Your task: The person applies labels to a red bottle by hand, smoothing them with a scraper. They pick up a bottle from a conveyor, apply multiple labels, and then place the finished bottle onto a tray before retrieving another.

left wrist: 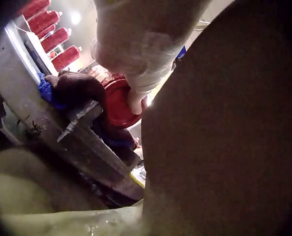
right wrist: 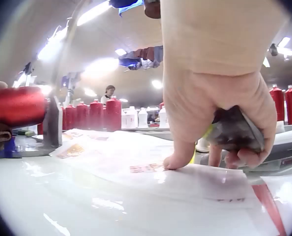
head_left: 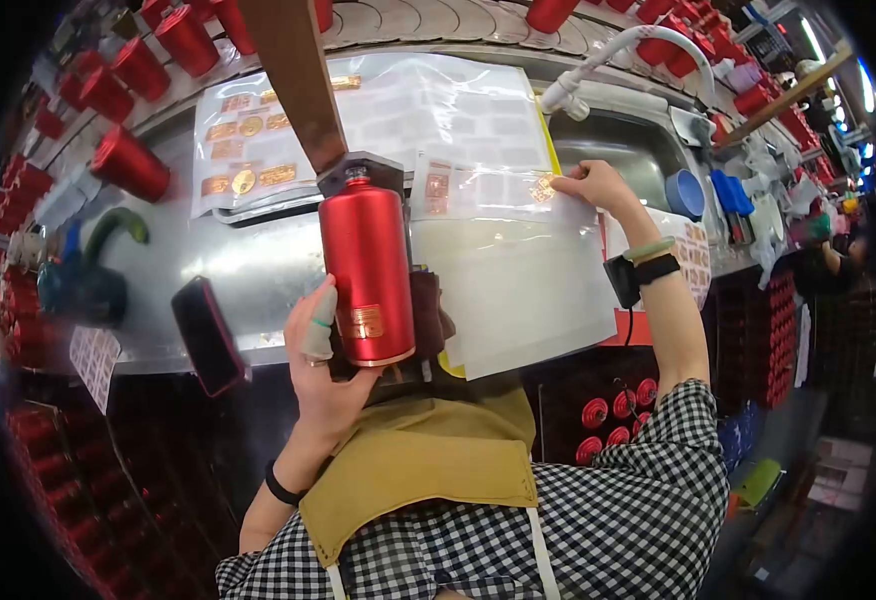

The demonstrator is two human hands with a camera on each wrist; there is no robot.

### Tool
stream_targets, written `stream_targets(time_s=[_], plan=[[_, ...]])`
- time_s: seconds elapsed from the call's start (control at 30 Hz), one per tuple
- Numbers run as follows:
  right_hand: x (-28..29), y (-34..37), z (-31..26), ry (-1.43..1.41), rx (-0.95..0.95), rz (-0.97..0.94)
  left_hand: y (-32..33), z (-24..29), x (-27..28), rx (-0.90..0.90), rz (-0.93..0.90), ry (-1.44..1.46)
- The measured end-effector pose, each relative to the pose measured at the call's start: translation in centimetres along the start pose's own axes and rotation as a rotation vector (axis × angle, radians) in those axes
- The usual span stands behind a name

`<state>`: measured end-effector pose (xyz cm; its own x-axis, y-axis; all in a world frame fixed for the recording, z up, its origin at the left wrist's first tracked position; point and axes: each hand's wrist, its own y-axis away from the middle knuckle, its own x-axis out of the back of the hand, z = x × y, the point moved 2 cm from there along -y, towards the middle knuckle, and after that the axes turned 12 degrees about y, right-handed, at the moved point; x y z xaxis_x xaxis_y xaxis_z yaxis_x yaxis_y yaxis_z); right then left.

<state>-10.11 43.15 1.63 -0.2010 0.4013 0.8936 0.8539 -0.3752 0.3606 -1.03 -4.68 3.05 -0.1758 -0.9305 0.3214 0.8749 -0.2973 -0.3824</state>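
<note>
In the head view a red bottle [head_left: 366, 270] with a gold label near its base lies on a dark holder. The left hand [head_left: 326, 370], with wrapped fingers, grips its base end; the left wrist view shows fingers of this hand [left wrist: 146, 59] against the red base [left wrist: 120, 103]. To the right, the right hand [head_left: 603, 188] has thumb and finger together at a small gold sticker [head_left: 541, 190] on a clear sheet [head_left: 488, 193]. In the right wrist view the right thumb of this hand [right wrist: 220, 98] touches the sticker's end [right wrist: 146, 168]; its other fingertips are partly hidden.
Sheets with gold stickers [head_left: 248, 150] lie behind the bottle. A phone [head_left: 208, 335] and a green-handled object [head_left: 118, 230] are at left. A sink [head_left: 618, 140] with a white tap and a blue cup [head_left: 685, 193] is at right. Red bottles [head_left: 130, 165] stand around the back.
</note>
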Motion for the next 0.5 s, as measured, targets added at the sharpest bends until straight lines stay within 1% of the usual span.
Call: stream_targets(time_s=[0.07, 0.17, 0.2, 0.27, 0.33, 0.4, 0.43, 0.47, 0.5], plan=[[-0.2, -0.6, 0.6, -0.031, -0.011, -0.006, -0.1, -0.2, -0.1, 0.012, 0.016, 0.090], [-0.9, -1.8, 1.7, -0.022, 0.028, -0.025, -0.6, 0.5, 0.4, 0.006, 0.014, 0.043], [-1.2, -2.7, 2.6, -0.069, 0.040, 0.002, -0.7, 0.6, 0.5, 0.014, 0.010, 0.002], [-0.6, -4.2, 3.8, -0.117, 0.061, 0.022, -1.0, 0.8, 0.4, 0.045, 0.021, 0.022], [-0.4, -5.7, 5.1, 0.079, -0.115, 0.186, -1.0, 1.0, 0.7, 0.090, 0.040, 0.019], [-1.3, -5.9, 6.7, 0.361, -0.108, 0.366, -1.0, 0.8, 0.7, 0.103, 0.002, 0.071], [-1.7, -6.0, 7.6, 0.457, -0.146, 0.347, -0.7, 0.1, 0.4, 0.073, 0.032, 0.169], [-2.1, -6.0, 8.2, 0.557, -0.188, 0.333, -0.9, 0.5, 0.8, 0.060, -0.002, 0.121], [-2.1, -5.9, 7.9, 0.553, -0.174, 0.326, -0.8, 0.2, 0.9, 0.082, -0.005, 0.141]])
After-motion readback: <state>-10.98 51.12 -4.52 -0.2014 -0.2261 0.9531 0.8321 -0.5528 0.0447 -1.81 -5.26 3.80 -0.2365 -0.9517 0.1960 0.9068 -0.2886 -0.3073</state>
